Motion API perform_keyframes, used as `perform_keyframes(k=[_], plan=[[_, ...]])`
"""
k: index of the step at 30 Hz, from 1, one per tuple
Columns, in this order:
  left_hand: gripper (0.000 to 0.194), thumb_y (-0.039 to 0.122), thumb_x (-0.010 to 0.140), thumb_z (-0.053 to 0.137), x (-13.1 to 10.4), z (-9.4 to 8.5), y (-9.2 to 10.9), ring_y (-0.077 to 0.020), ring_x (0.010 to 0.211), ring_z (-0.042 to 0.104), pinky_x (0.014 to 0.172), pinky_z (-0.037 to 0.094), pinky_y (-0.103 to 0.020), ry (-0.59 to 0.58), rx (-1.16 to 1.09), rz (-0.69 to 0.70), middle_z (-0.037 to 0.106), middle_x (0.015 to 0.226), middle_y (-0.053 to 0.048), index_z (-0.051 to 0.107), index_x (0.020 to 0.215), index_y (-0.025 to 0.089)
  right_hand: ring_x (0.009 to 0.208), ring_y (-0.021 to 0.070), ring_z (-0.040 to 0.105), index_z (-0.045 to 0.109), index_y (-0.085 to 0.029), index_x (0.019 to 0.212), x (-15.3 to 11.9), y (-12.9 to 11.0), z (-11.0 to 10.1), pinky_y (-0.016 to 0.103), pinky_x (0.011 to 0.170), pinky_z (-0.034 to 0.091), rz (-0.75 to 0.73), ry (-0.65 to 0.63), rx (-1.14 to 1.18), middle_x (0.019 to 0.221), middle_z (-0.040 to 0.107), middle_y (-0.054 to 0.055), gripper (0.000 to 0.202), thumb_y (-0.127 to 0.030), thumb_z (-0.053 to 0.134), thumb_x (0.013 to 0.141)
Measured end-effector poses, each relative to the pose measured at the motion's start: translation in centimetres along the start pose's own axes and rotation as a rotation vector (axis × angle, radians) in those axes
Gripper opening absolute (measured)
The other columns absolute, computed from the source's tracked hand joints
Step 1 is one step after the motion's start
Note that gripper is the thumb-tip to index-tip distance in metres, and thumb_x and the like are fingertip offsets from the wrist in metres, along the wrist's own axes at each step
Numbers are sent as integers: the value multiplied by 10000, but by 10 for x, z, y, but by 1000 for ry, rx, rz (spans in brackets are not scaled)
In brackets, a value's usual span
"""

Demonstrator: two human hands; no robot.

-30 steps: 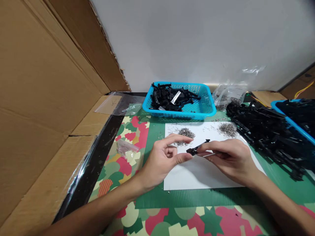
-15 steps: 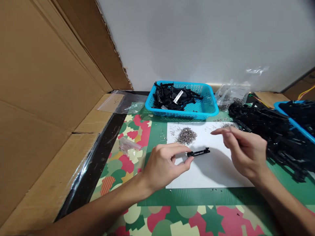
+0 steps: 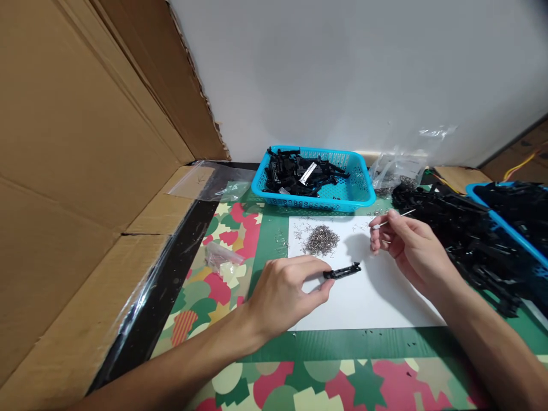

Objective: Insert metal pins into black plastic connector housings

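My left hand (image 3: 295, 288) pinches one end of a slim black plastic part (image 3: 346, 271) between thumb and fingers, holding it above the white paper sheet (image 3: 363, 308). Its forked far end points right. In my right hand (image 3: 413, 245) lies a thin metal stick-like tool (image 3: 409, 213), gripped by thumb and index finger; its pale end shows at the fingertips, and its exact kind is unclear. Just behind the black part, a heap of tiny metal springs or clips (image 3: 323, 240) rests on the paper, with loose ones scattered around it.
A blue basket (image 3: 312, 204) of black parts stands at the back. Black parts (image 3: 466, 240) are piled on the right beside another blue basket (image 3: 507, 225). Clear plastic bags (image 3: 394, 171) lie behind; a small bag (image 3: 222, 258) sits left. Cardboard (image 3: 64, 142) walls the left side.
My right hand has turned, and the thin metal tool now shows between its fingers. The black part has rolled slightly in my left hand, which stays in nearly the same place.
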State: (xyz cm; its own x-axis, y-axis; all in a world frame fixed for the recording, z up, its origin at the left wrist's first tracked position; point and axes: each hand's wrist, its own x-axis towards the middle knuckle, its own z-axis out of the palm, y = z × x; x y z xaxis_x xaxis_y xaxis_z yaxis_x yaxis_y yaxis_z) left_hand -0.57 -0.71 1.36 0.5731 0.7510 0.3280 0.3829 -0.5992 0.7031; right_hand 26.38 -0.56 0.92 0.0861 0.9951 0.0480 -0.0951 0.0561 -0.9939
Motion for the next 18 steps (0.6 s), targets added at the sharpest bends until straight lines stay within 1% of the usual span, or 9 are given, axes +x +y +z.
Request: perform_keyframes(k=[2,3,5,7,9,12,14,16,18], plan=[[118,127,920,758,0,0,0,-175,676,725,540,478,-279,-5,4,1,850,972,-44,825,1009,165,661,165,706,768,-141,962,1,1,2,299,644,632,61,-30,66,793,731,66,367,-507,786,964],[119,126,922,754,0,0,0,-182,701,739,556,493,-281,-9,3,4,849,975,-44,824,1010,166,695,166,723,774,-142,980,0,0,4,302,681,647,56,-28,64,827,742,69,340,-475,825,937],[130,122,921,747,0,1,0,-201,768,768,611,537,-291,-10,-4,12,848,978,-44,822,1014,171,750,174,748,782,-148,1000,-3,0,10,310,728,662,-1,-19,-2,909,757,79,308,-431,864,910],[138,122,921,744,0,1,0,-218,821,787,670,572,-310,-7,-5,12,849,983,-44,821,1021,177,755,177,755,776,-149,970,-9,-1,16,309,723,661,-71,-36,-128,988,760,96,280,-416,849,929],[134,134,924,751,-1,2,-1,-233,851,797,704,589,-327,-6,7,-1,850,987,-47,819,1029,181,764,176,754,754,-158,985,-16,-3,22,299,713,648,-127,-78,-250,1023,756,100,250,-406,786,987],[133,165,929,771,-2,2,-2,-242,859,801,700,592,-331,-18,31,-20,849,997,-49,814,1053,187,868,186,746,721,-186,1064,-26,-7,28,299,779,624,-189,-205,-380,1027,748,85,183,-362,670,1071],[127,175,939,771,-2,2,-2,-239,857,800,706,596,-331,-24,34,-8,845,1002,-52,811,1059,184,939,191,730,723,-203,1063,-29,-11,30,306,834,596,-208,-321,-455,1046,748,75,158,-327,629,1093],[108,171,948,764,-3,3,-3,-233,857,799,726,601,-332,-20,30,21,841,992,-52,811,1046,177,972,193,712,732,-216,1043,-30,-15,31,307,864,565,-182,-421,-511,1047,751,59,152,-306,622,1096],[102,162,950,765,-3,4,-4,-229,863,802,741,607,-327,-8,30,49,839,986,-51,812,1041,169,978,192,698,733,-224,1029,-29,-16,32,304,870,537,-132,-468,-544,1036,752,45,153,-306,623,1096]])
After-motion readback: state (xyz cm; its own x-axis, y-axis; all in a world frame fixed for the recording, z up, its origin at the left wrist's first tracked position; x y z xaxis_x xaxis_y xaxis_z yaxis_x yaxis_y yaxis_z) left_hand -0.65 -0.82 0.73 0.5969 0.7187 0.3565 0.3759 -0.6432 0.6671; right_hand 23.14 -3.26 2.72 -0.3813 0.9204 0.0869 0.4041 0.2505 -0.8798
